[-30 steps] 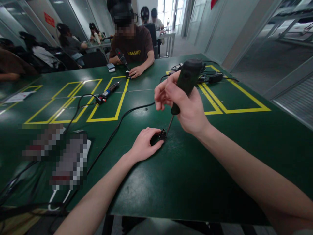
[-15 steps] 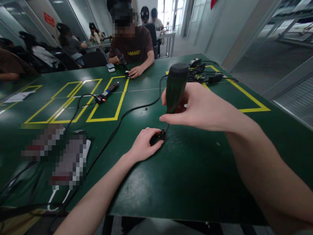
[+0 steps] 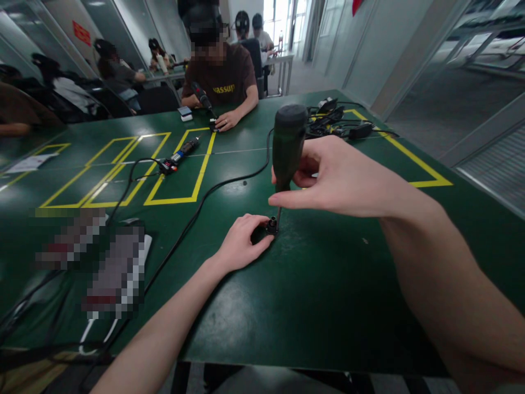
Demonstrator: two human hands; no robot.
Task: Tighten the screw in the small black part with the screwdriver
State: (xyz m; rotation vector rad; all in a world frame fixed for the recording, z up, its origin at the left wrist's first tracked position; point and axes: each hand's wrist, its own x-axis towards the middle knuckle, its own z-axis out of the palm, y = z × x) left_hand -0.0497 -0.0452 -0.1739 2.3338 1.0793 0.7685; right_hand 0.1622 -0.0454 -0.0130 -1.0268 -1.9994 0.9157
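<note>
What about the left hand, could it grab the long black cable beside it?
Probably, if the left hand lets go of the small black part it is pinching. Nothing seems to lie between that hand and the long black cable.

Bare L hand [image 3: 241, 243], R hand [image 3: 340, 178] + forearms [image 3: 172, 320]

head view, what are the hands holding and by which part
The right hand holds a dark screwdriver by the lower part of its handle; the left hand pinches a small black piece at its sides.
</note>
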